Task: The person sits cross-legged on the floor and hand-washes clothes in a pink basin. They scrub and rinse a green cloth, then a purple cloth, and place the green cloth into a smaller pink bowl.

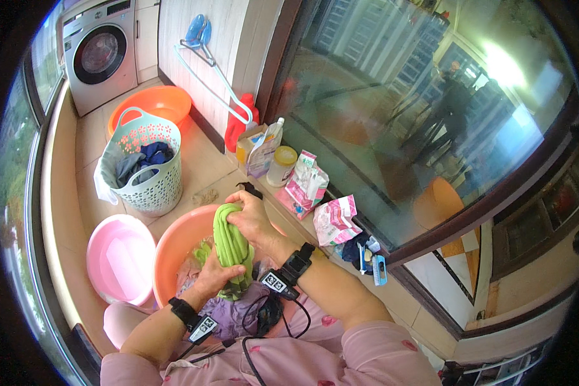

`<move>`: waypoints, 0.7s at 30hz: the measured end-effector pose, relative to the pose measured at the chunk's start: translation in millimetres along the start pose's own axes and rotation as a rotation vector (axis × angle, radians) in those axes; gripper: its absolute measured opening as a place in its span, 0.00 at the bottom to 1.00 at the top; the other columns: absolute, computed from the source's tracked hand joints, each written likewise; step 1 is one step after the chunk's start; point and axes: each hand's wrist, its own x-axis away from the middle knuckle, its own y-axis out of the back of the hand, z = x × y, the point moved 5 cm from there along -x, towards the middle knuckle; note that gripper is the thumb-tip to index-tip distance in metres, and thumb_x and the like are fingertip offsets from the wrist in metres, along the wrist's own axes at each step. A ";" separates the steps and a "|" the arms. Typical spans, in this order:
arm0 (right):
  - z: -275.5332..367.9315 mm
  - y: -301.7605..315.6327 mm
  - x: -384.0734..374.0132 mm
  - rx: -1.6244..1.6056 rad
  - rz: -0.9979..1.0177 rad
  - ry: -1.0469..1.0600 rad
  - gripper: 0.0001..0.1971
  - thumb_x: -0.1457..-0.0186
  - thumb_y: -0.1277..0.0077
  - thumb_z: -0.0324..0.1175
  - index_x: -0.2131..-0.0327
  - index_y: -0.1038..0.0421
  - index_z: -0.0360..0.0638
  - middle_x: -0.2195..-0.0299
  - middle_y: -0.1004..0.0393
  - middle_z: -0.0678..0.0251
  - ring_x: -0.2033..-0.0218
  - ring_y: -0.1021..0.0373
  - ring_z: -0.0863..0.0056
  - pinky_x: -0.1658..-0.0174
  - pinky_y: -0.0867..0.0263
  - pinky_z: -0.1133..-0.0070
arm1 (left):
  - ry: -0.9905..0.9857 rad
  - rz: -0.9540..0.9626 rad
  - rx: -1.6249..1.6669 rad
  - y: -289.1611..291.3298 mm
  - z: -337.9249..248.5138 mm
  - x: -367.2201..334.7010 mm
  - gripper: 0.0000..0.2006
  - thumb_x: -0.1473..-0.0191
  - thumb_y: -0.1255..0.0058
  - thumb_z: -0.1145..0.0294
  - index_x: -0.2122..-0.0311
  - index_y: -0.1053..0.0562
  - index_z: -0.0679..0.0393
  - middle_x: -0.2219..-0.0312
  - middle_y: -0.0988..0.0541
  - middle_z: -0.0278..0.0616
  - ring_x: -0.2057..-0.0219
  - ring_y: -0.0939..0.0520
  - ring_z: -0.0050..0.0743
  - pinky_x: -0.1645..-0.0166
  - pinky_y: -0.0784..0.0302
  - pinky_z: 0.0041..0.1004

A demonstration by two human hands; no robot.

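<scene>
Over an orange basin (163,262) I hold up a bunched, lime-green cloth (230,243), perhaps a garment, with both hands. My right hand (256,222) is closed on its upper end, thumb and fingers pinching the gathered folds. Lower down, my left hand (217,278) wraps round the near side of the cloth, thumb pointing right. The green cloth hangs in long folds, its patterned lower end dropping toward the basin. Purple wet-looking laundry (231,316) lies at the basin's near side, close to my lap. Cables from the wrist bands cross in front of it.
Left stand a pink basin (98,267) and a pale green laundry basket (167,183) with dark clothes. Behind are another orange basin (174,96) and a washing machine (77,38). Along the glass door are a red bottle (235,132), a lidded jar (280,168) and pink-white bags (336,219).
</scene>
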 end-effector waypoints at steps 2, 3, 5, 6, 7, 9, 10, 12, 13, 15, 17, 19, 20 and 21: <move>-13.2 -4.6 2.1 0.007 0.024 -0.030 0.14 0.57 0.43 0.25 0.63 0.30 0.38 0.69 0.23 0.61 0.66 0.26 0.68 0.61 0.30 0.71 | -0.004 -0.037 -0.044 -0.1 8.8 1.2 0.36 0.54 0.32 0.72 0.42 0.40 0.61 0.52 0.25 0.39 0.51 0.24 0.31 0.48 0.26 0.32; -18.7 -6.4 3.4 0.126 0.018 -0.026 0.14 0.57 0.43 0.26 0.63 0.30 0.38 0.69 0.23 0.61 0.66 0.26 0.68 0.61 0.30 0.71 | 0.028 -0.059 -0.099 0.8 13.2 1.3 0.35 0.53 0.32 0.73 0.42 0.39 0.61 0.53 0.25 0.40 0.52 0.23 0.31 0.49 0.25 0.32; -26.8 -9.7 5.2 0.343 0.008 -0.022 0.13 0.56 0.43 0.27 0.64 0.31 0.37 0.69 0.23 0.61 0.66 0.26 0.68 0.61 0.30 0.71 | 0.065 -0.092 -0.208 2.5 16.2 1.5 0.32 0.53 0.34 0.75 0.44 0.37 0.62 0.54 0.24 0.40 0.54 0.21 0.31 0.51 0.23 0.31; -32.6 -12.9 4.6 0.334 0.050 -0.095 0.16 0.55 0.44 0.28 0.60 0.30 0.35 0.64 0.23 0.58 0.62 0.26 0.67 0.59 0.30 0.71 | 0.083 -0.082 -0.199 2.5 15.6 1.3 0.31 0.52 0.35 0.76 0.44 0.36 0.62 0.54 0.24 0.41 0.55 0.21 0.33 0.51 0.23 0.32; -31.5 -16.4 4.6 0.257 0.091 -0.063 0.18 0.54 0.44 0.28 0.58 0.31 0.35 0.63 0.24 0.57 0.61 0.26 0.67 0.58 0.30 0.71 | 0.123 -0.087 -0.206 3.5 14.5 1.5 0.29 0.52 0.37 0.78 0.45 0.36 0.63 0.55 0.24 0.42 0.56 0.20 0.34 0.52 0.22 0.33; -30.8 -18.5 4.5 0.147 0.138 -0.139 0.21 0.54 0.44 0.28 0.53 0.31 0.35 0.60 0.25 0.56 0.58 0.27 0.67 0.57 0.30 0.71 | 0.202 -0.109 -0.113 6.3 9.0 2.7 0.27 0.51 0.40 0.80 0.45 0.35 0.64 0.55 0.24 0.43 0.58 0.19 0.37 0.52 0.21 0.35; -25.0 -20.4 4.6 0.105 0.245 -0.117 0.30 0.53 0.47 0.25 0.43 0.37 0.35 0.55 0.27 0.54 0.55 0.28 0.68 0.57 0.29 0.73 | 0.238 -0.126 -0.012 8.1 5.1 2.9 0.26 0.51 0.41 0.81 0.45 0.35 0.64 0.55 0.24 0.43 0.58 0.19 0.39 0.52 0.20 0.36; -14.0 -19.9 6.0 -0.002 0.362 -0.155 0.33 0.51 0.51 0.23 0.38 0.45 0.36 0.49 0.31 0.56 0.54 0.29 0.70 0.57 0.28 0.73 | 0.239 -0.111 0.122 9.5 -5.5 1.9 0.26 0.49 0.46 0.81 0.44 0.36 0.64 0.54 0.24 0.45 0.56 0.19 0.44 0.50 0.21 0.41; -8.2 -19.6 7.2 -0.070 0.418 -0.187 0.35 0.49 0.52 0.21 0.36 0.49 0.37 0.46 0.33 0.57 0.53 0.29 0.70 0.57 0.27 0.73 | 0.269 -0.131 0.127 11.2 -8.1 2.0 0.26 0.49 0.46 0.81 0.43 0.36 0.64 0.54 0.25 0.46 0.56 0.20 0.44 0.49 0.21 0.42; 2.9 -16.2 9.6 -0.213 0.514 -0.271 0.39 0.49 0.56 0.19 0.32 0.57 0.40 0.41 0.37 0.56 0.54 0.28 0.67 0.57 0.26 0.73 | 0.249 -0.103 0.195 11.6 -14.8 1.3 0.27 0.50 0.48 0.80 0.42 0.36 0.63 0.53 0.25 0.46 0.54 0.20 0.44 0.48 0.22 0.43; 14.3 -12.6 11.4 -0.351 0.595 -0.278 0.39 0.49 0.57 0.18 0.32 0.57 0.40 0.42 0.36 0.56 0.55 0.27 0.67 0.57 0.25 0.73 | 0.253 -0.126 0.196 14.5 -16.6 1.2 0.27 0.50 0.48 0.80 0.42 0.36 0.63 0.53 0.25 0.46 0.54 0.21 0.43 0.49 0.21 0.42; 17.6 -6.3 10.5 -0.328 0.595 -0.301 0.39 0.49 0.57 0.18 0.33 0.55 0.40 0.43 0.34 0.57 0.56 0.26 0.68 0.58 0.25 0.73 | 0.234 -0.140 0.215 16.7 -17.9 0.7 0.25 0.50 0.47 0.81 0.44 0.34 0.64 0.55 0.24 0.45 0.57 0.19 0.41 0.53 0.19 0.39; 18.4 -4.5 10.0 -0.327 0.607 -0.300 0.38 0.49 0.58 0.18 0.33 0.55 0.40 0.44 0.33 0.57 0.56 0.26 0.69 0.58 0.24 0.73 | 0.237 -0.130 0.207 17.1 -18.3 0.5 0.25 0.50 0.47 0.81 0.44 0.34 0.64 0.55 0.24 0.45 0.57 0.19 0.40 0.53 0.20 0.39; 17.8 -3.0 9.1 -0.314 0.609 -0.300 0.37 0.47 0.56 0.19 0.33 0.53 0.41 0.44 0.33 0.58 0.57 0.26 0.70 0.60 0.24 0.74 | 0.237 -0.124 0.203 17.8 -19.4 0.3 0.25 0.51 0.47 0.81 0.45 0.34 0.65 0.55 0.24 0.45 0.56 0.19 0.40 0.52 0.20 0.38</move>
